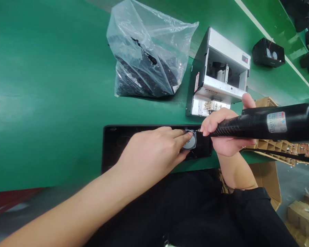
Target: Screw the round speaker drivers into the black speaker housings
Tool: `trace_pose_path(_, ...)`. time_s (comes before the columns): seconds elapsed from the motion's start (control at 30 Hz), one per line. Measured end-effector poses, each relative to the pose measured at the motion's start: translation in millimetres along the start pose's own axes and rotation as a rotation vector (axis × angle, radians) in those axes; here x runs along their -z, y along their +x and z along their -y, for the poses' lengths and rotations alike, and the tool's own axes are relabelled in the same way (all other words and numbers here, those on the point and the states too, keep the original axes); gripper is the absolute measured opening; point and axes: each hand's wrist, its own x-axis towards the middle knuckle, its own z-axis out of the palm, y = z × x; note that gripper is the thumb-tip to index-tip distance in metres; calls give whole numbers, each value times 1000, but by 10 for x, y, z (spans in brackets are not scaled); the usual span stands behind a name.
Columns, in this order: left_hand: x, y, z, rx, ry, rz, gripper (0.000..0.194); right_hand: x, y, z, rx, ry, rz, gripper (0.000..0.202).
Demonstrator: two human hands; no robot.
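We see the right hand [228, 146] wrapped closed around a black cylindrical power screwdriver [257, 125], its bit at the edge of a round silver-grey metal disc [190, 142]. The left hand [151, 145] lies with fingers extended, fingertips on the disc; we cannot tell whether it pinches. Disc location: on a long black rectangular panel [112, 154], on the green tabletop [54, 103]. Beyond: a clear plastic bag [151, 37] beside a silver-and-black metal machine [226, 44].
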Motion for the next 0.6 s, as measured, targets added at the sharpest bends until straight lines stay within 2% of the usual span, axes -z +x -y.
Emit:
trace_pose_path(0.13, -25, 12, 3, 17, -10, 13, 40, 7, -36, -24, 41, 23, 21, 84)
trace_pose_path(0.33, -13, 24, -23, 36, -16, 16, 36, 68, -115, -41, -9, -113, -81, 101)
trace_pose_path(0.6, 26, 72, -22, 54, -18, 62, 32, 67, -133, -90, -13, -11, -35, 86)
